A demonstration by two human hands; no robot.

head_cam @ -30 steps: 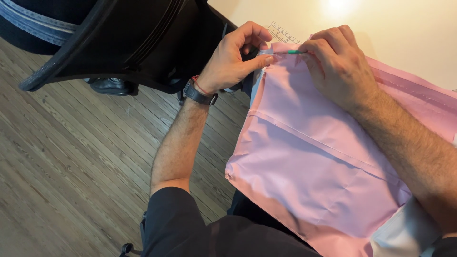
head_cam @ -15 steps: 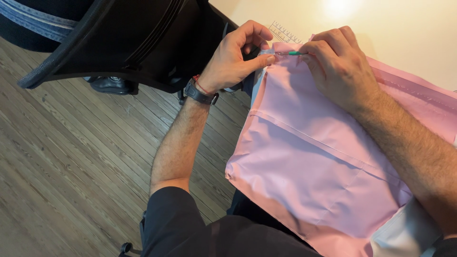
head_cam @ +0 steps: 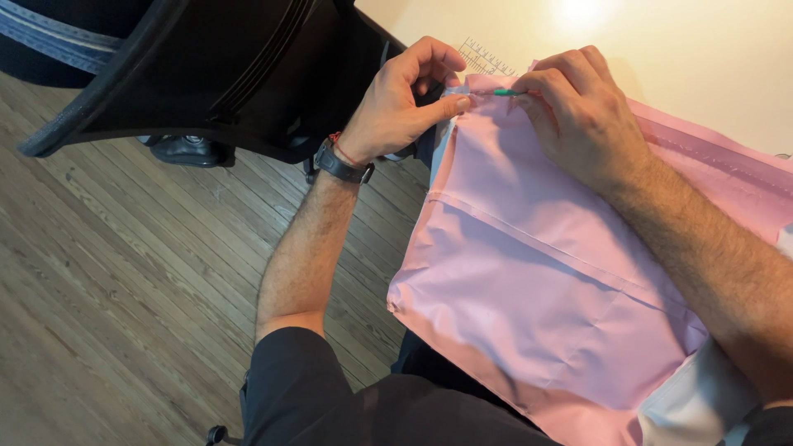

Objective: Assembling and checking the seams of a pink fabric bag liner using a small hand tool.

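Fabric [head_cam: 537,272] on lap and table [head_cam: 710,58]; ruler [head_cam: 483,58] behind fabric; chair [head_cam: 231,74] left, on floor [head_cam: 99,314]

black chair [head_cam: 215,74] | wooden floor [head_cam: 107,289] | clear ruler [head_cam: 483,58] | pale table [head_cam: 702,58]

Warm light, glare on the table [head_cam: 578,12] top; sharp focus throughout

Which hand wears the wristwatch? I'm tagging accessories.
The left hand, pinching the pink fabric edge; the right hand has a bare wrist.
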